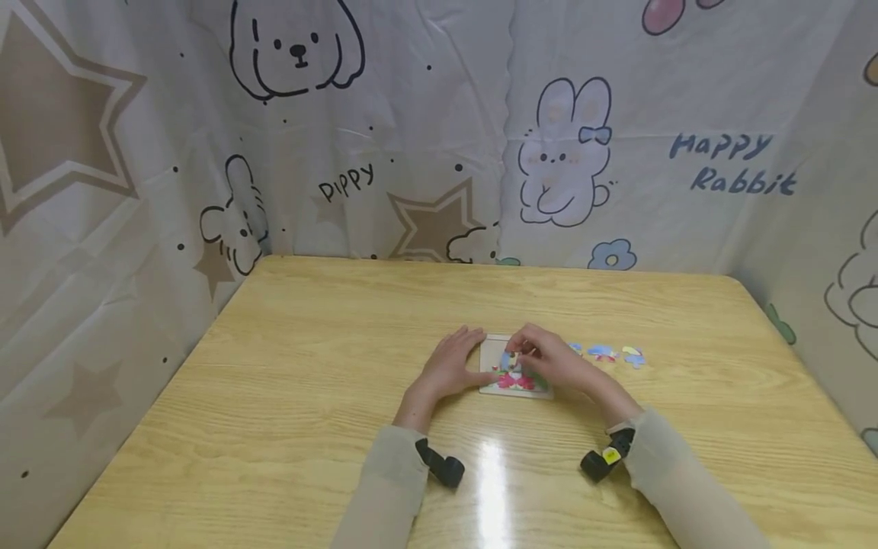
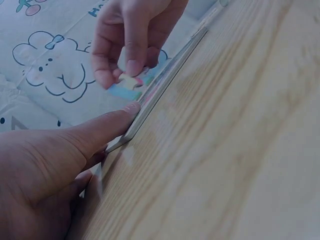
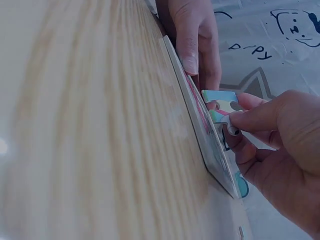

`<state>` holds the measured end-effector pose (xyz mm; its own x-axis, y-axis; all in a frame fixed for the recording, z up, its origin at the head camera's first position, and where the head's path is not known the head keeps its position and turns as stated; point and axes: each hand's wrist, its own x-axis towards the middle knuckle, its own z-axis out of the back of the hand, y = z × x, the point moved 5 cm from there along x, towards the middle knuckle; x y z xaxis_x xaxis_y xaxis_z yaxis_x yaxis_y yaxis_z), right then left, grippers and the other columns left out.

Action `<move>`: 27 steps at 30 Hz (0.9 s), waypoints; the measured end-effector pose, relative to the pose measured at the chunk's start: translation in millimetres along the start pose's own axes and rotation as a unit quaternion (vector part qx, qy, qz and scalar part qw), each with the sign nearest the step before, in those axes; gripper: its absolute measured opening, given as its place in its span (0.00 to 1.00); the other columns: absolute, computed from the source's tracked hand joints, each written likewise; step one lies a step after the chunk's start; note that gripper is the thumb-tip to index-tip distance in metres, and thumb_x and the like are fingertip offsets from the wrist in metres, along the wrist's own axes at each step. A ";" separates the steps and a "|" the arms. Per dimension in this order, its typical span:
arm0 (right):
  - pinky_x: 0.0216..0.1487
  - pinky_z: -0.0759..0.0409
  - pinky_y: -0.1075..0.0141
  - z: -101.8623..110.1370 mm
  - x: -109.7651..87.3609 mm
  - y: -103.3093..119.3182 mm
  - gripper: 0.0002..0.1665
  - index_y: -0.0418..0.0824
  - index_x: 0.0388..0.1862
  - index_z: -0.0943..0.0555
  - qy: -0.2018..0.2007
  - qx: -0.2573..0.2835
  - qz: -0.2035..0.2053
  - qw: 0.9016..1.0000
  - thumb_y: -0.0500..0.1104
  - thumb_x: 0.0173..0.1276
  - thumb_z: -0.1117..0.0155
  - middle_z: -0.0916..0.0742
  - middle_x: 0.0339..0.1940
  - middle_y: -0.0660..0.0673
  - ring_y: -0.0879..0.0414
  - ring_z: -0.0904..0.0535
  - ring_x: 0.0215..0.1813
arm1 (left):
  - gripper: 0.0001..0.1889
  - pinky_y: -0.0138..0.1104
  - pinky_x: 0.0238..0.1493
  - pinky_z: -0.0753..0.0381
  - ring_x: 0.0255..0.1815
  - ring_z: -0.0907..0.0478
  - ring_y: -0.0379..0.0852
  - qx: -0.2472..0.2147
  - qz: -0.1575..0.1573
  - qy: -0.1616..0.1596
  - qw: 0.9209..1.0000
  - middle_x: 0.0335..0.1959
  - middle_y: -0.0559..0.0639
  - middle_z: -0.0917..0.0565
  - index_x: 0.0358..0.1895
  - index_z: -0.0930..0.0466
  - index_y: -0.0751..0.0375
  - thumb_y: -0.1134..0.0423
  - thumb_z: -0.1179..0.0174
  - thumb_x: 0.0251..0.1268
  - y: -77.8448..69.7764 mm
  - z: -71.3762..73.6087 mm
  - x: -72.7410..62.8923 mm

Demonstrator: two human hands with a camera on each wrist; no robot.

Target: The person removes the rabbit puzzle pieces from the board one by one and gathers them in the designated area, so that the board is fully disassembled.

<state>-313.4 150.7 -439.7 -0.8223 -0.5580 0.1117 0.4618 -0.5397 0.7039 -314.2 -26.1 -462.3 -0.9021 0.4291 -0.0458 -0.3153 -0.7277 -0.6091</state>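
Observation:
A small jigsaw tray [image 1: 492, 349] with a pale rim lies flat on the table, its lower part filled with pink, green and white picture pieces. My right hand [image 1: 554, 361] pinches a jigsaw piece [image 3: 221, 97] between thumb and fingers, tilted up over the tray. Light blue, yellow and pink show on that piece. At the tray's left side rests my left hand [image 1: 447, 366], fingers extended along the edge. Its thumb [image 2: 112, 122] lies on the near left rim. The right fingers partly hide the piece in the head view.
Several loose jigsaw pieces [image 1: 604, 352] lie on the wooden table [image 1: 309, 396] just right of the tray, one partly behind the right hand. A printed cloth [image 1: 425, 114] hangs behind the table and along both sides. Each wrist wears a black camera mount [image 1: 442, 463].

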 end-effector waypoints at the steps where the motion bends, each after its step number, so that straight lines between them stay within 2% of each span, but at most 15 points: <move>1: 0.48 0.19 0.70 1.5 -2.2 -1.1 0.09 0.39 0.47 0.22 -0.001 -0.002 -0.004 1.000 0.31 0.71 0.43 0.18 0.47 0.42 0.52 0.20 0.48 | 0.42 0.46 0.84 0.56 0.82 0.53 0.51 0.000 0.002 0.001 1.000 0.78 0.50 0.39 0.75 0.40 0.55 0.44 0.34 0.60 0.0 -0.4 0.1; 7: 0.48 0.20 0.72 10.2 -14.2 -8.1 0.09 0.40 0.47 0.21 -0.016 -0.004 -0.020 1.000 0.32 0.71 0.43 0.17 0.48 0.43 0.54 0.21 0.48 | 0.42 0.45 0.84 0.57 0.83 0.54 0.49 0.000 0.016 0.003 1.000 0.78 0.48 0.40 0.75 0.41 0.52 0.44 0.35 0.60 0.2 -1.8 -0.1; 14: 0.48 0.21 0.74 19.8 -27.7 -14.4 0.09 0.41 0.47 0.21 -0.027 -0.008 -0.038 0.999 0.32 0.71 0.43 0.18 0.47 0.44 0.55 0.22 0.48 | 0.42 0.45 0.84 0.57 0.82 0.54 0.50 0.001 0.010 0.001 1.000 0.78 0.50 0.40 0.75 0.41 0.53 0.44 0.34 0.61 0.3 -2.6 0.0; 22: 0.47 0.20 0.74 29.3 -39.1 -21.4 0.08 0.40 0.45 0.21 -0.043 -0.029 -0.028 0.998 0.32 0.69 0.41 0.17 0.46 0.43 0.57 0.22 0.47 | 0.42 0.45 0.84 0.56 0.82 0.53 0.50 -0.003 0.008 -0.003 1.000 0.78 0.50 0.39 0.75 0.40 0.54 0.45 0.34 0.60 -0.6 -1.8 -1.0; 27: 0.46 0.21 0.74 34.6 -46.9 -26.5 0.09 0.40 0.46 0.21 -0.046 -0.039 -0.045 0.997 0.32 0.69 0.41 0.17 0.46 0.44 0.59 0.23 0.46 | 0.42 0.46 0.84 0.56 0.82 0.53 0.51 -0.004 0.007 -0.002 1.000 0.78 0.50 0.39 0.75 0.40 0.54 0.45 0.34 0.60 -1.6 -1.2 -1.9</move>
<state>-298.4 213.0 -439.3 -0.8875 -0.4457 0.1170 0.4054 -0.6346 0.6580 -311.6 -25.2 -462.3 -0.9074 0.4171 -0.0515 -0.3003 -0.7294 -0.6147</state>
